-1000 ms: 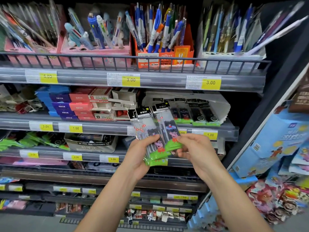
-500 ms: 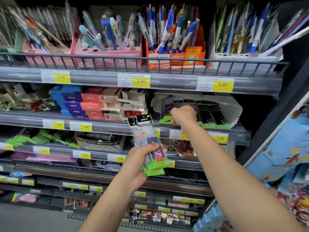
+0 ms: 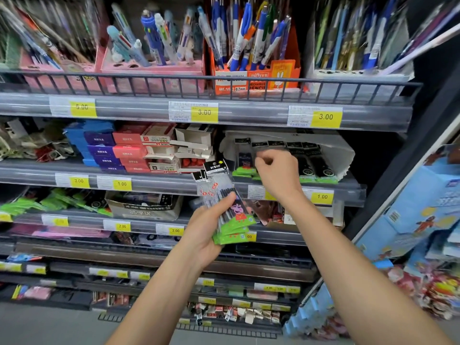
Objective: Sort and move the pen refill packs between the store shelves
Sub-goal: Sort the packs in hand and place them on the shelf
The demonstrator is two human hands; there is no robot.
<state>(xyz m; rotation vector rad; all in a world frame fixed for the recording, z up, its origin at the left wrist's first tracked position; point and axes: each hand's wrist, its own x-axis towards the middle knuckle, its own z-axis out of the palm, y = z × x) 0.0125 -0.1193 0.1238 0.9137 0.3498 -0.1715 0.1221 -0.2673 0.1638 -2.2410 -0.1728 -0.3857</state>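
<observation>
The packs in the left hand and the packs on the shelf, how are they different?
The held packs are fanned upright in the left hand; the shelf packs lie in a row in a white tray. Red round stickers show on the held ones, none on the shelf ones. Both have black headers and green bottoms.

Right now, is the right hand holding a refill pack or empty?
Apparently empty: the right hand is loosely curled in front of the shelved refill packs, no pack visibly gripped. Left hand grips a handheld stack.

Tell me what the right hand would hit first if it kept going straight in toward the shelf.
Probably the row of refill packs standing on the second shelf: the right hand is in front of them, fingers curled. Depth is unclear; it may already touch one.
</observation>
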